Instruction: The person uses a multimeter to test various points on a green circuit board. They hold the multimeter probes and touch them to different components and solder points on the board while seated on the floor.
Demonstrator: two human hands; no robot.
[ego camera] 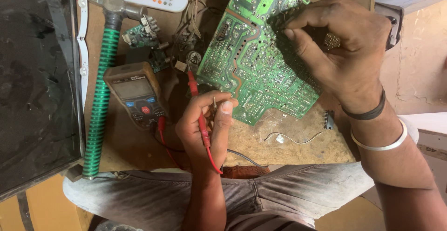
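Left hand [205, 119]: pinching red probe [203, 131], tip pointing twelve o'clock. Circuit board [253, 58]: one o'clock from it, nearer. Right hand [342, 44]: fingers pinched together on board's upper edge.

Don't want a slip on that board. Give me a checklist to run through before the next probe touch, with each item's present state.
1. Red probe gripped in left hand: ok.
2. Probe tip clear of the circuit board: ok, apart.
3. Right hand steadying the board: ok, fingers on it.
4. Second probe in hand: cannot tell, right fingertips hide it.
5. Multimeter display readable: not ok, appears blank.
6. Red lead plugged into multimeter: ok.
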